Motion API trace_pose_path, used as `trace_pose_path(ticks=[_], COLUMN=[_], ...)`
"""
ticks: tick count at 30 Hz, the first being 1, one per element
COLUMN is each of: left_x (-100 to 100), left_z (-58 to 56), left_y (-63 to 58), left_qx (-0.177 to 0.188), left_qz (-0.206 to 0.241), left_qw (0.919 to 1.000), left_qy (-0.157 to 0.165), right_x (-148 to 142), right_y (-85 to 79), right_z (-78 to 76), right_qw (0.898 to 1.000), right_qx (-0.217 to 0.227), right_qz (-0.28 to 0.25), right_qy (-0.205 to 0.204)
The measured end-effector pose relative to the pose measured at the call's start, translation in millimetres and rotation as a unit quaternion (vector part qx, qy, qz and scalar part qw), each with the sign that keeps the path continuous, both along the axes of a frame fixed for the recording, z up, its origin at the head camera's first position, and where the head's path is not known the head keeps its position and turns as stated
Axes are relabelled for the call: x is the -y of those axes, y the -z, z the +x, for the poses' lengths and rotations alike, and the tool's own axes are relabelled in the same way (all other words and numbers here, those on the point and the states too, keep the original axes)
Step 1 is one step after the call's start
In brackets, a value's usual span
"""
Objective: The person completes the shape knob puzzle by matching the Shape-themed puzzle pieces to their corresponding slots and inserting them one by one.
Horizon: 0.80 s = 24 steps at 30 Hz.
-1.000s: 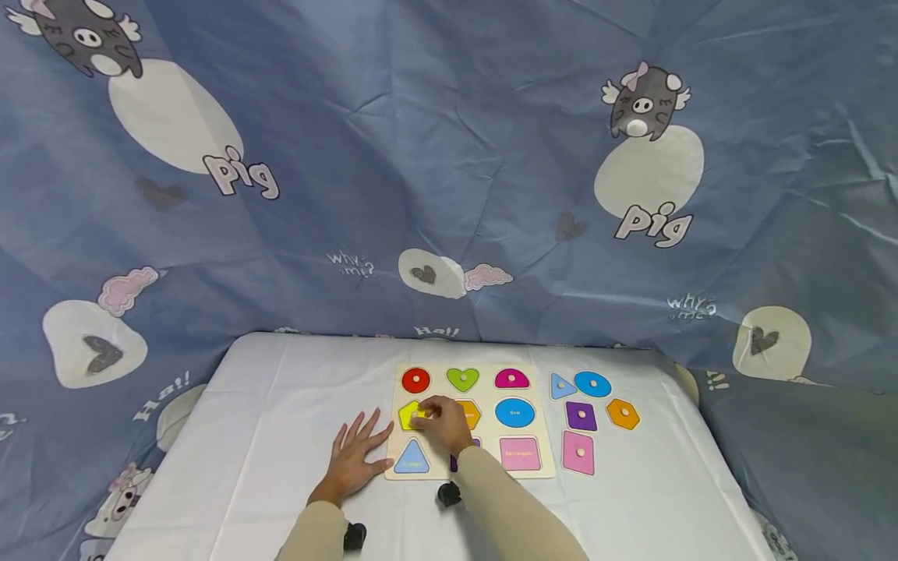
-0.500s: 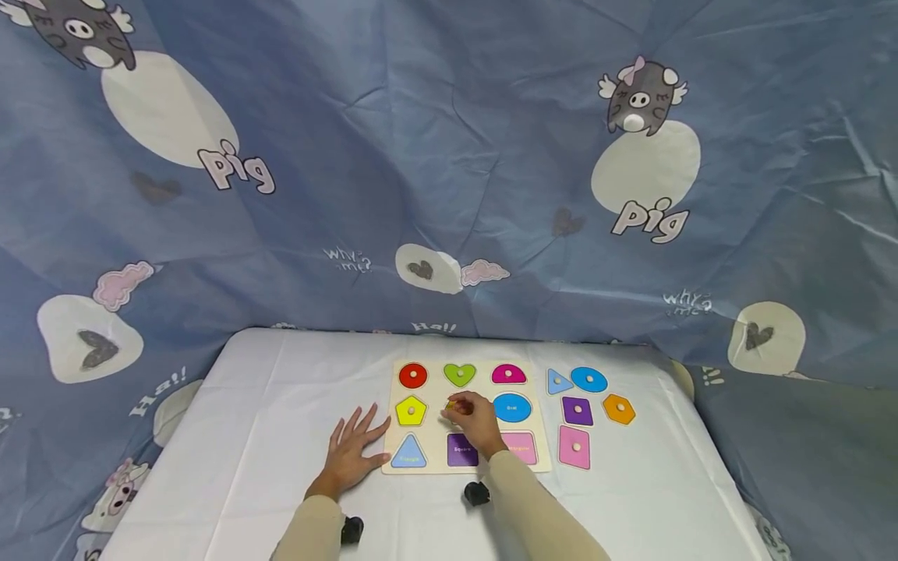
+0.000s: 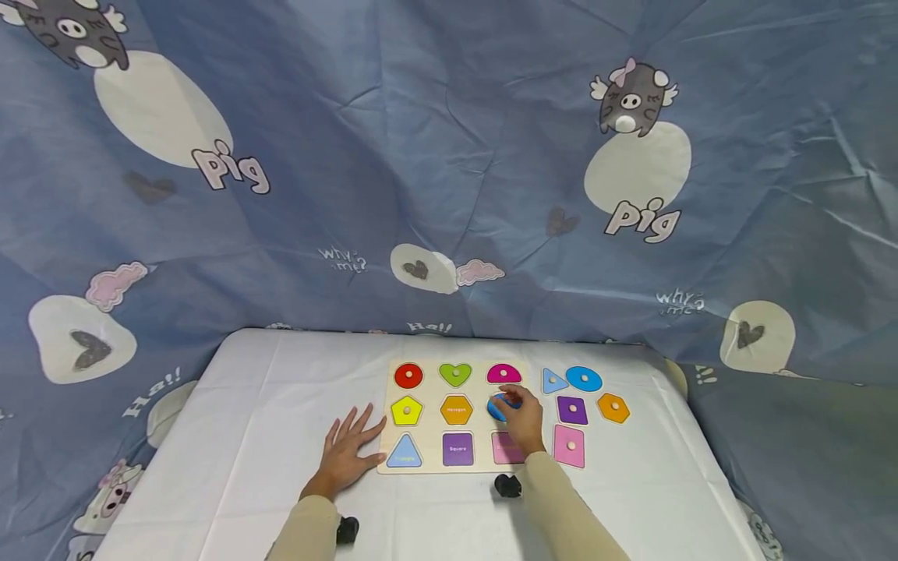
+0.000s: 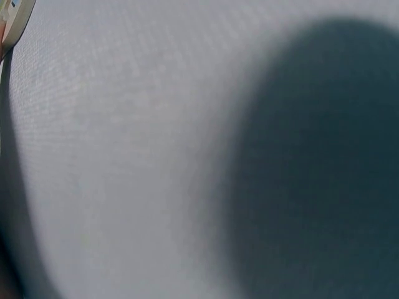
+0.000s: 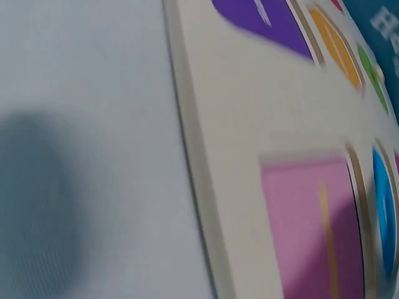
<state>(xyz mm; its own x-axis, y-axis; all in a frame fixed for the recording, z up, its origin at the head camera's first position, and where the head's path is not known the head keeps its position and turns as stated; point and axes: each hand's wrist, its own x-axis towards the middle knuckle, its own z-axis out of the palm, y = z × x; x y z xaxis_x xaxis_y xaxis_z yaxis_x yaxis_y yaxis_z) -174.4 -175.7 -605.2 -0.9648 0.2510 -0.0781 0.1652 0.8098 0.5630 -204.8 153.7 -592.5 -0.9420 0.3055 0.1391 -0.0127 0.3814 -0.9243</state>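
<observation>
A cream shape puzzle board (image 3: 431, 389) lies on the white-covered table. My left hand (image 3: 344, 460) rests with fingers spread beside its left edge, thumb at the board's lower left. Over the blue oval recess (image 3: 496, 408) hovers my right hand (image 3: 525, 418), fingers loosely bent, with no piece visible in them. Knobbed pieces sit in the board: a red circle (image 3: 408, 375), green heart (image 3: 456, 375), magenta semicircle (image 3: 503, 374) and yellow pentagon (image 3: 406, 411). The hexagon (image 3: 457, 410), triangle (image 3: 404, 453) and square (image 3: 458, 449) recesses show printed floors. The pink rectangle recess (image 5: 305, 205) appears in the right wrist view.
Right of the board lie loose knobbed pieces: a light blue triangle (image 3: 552, 381), blue oval (image 3: 584, 379), purple square (image 3: 572, 411), orange hexagon (image 3: 613, 408) and pink rectangle (image 3: 569, 446). A blue patterned cloth (image 3: 449, 195) hangs behind the table.
My right hand has left the yellow pentagon and moved right across the hexagon recess to the oval recess. My left hand keeps its place by the board.
</observation>
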Motion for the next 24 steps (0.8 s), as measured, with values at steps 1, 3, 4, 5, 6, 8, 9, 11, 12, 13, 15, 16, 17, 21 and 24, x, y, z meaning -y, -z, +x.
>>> trace_pose_path(ticks=[1,3,4,5,6,8,9,11,12,13,15,16,17,21,24], left_x=[-0.2,-0.5,-0.7,-0.9,-1.2,-1.9,-2.3,-3.0,-3.5,-3.8,-4.5,-4.7,-4.8,-3.4,-1.4], left_z=[0.0,-0.1,-0.1,-0.2,-0.1,-0.3,-0.4,-0.6,-0.9,-1.3,-1.9,-1.9,-2.1,-1.7,-0.8], left_y=[0.3,0.5,0.4,0.6,0.4,-0.4,-0.7,-0.7,-0.4,-0.2,0.9,1.3,1.5,0.7,-0.6], left_qx=[-0.001,0.002,0.003,0.004,0.004,0.008,0.009,0.011,0.011,0.013,0.013,0.012,0.009,0.004,0.003], left_qz=[0.0,-0.001,-0.002,-0.005,-0.004,-0.003,-0.004,-0.005,-0.004,-0.005,-0.007,-0.006,-0.005,-0.007,-0.007], left_qw=[1.0,1.0,1.0,1.0,1.0,0.9999,0.9999,0.9999,0.9999,0.9999,0.9999,0.9999,0.9999,1.0,1.0], left_qy=[-0.001,-0.003,-0.004,-0.005,-0.004,-0.005,-0.005,-0.005,-0.006,-0.007,-0.006,-0.006,-0.006,-0.005,-0.007], right_x=[-6.2,-18.0,-23.6,-29.1,-34.4,-45.0,-50.2,-61.6,-67.5,-73.8,-85.8,-91.3,-96.4,-112.8,-124.0], right_y=[1.3,2.6,2.4,2.1,1.5,1.2,1.2,2.9,4.1,5.9,8.2,9.1,9.6,8.8,9.8], right_z=[0.7,2.4,3.9,5.0,6.3,8.2,9.2,10.0,10.5,11.0,12.5,13.6,14.8,19.7,21.4], right_qw=[1.0,0.999,0.999,0.998,0.998,0.996,0.995,0.992,0.99,0.989,0.986,0.985,0.984,0.98,0.976], right_qx=[-0.003,-0.004,0.001,0.008,0.018,0.03,0.036,0.045,0.049,0.046,0.052,0.059,0.064,0.082,0.071], right_qz=[-0.002,-0.003,-0.006,-0.008,-0.007,-0.009,-0.007,0.0,0.002,0.002,0.003,0.001,-0.002,-0.01,-0.011], right_qy=[0.012,0.033,0.043,0.054,0.065,0.085,0.097,0.121,0.131,0.14,0.157,0.162,0.165,0.184,0.207])
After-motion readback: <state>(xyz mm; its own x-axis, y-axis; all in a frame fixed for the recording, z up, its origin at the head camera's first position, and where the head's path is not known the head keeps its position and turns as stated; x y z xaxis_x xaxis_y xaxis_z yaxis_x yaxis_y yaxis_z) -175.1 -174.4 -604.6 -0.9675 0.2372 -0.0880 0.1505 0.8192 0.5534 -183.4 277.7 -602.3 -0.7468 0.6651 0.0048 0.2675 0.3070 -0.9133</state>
